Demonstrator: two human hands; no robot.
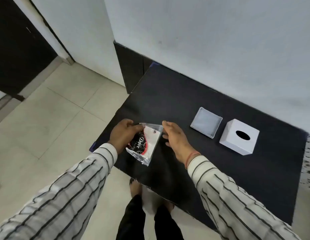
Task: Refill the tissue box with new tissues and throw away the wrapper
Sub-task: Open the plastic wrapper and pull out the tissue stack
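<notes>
Fingers of the left hand (123,134) grasp a clear plastic tissue pack (145,143) printed "Dove" over the black table (168,94). The right hand (175,138) hovers beside it, fingers spread. Well to the right stand a white cube tissue box (239,136) and its shallow white base tray (205,122).

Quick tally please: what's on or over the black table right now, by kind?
Tissue pack in wrapper, held in the left hand: 1
Tissue box cover with oval slot: 1
Open box base tray: 1
Total: 3
</notes>
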